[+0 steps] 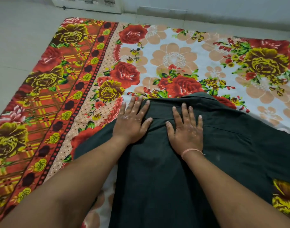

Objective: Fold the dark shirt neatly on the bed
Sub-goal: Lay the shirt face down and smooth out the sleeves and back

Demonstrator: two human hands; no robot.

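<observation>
On the bed's flowered sheet [182,51], low and centre in my view, the dark shirt [157,178] lies spread flat, collar end farthest from me. My left hand [132,122] rests palm-down at its upper left edge, fingers splayed, some fingertips reaching onto the sheet. My right hand [187,130] presses flat just beside it, fingers apart, gripping nothing. Both forearms stretch straight forward. A thin pink thread [190,151] circles my right wrist.

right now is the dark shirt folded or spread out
Mostly spread: the dark shirt lies flat across the floral bedsheet, both palms pressing it.
</observation>
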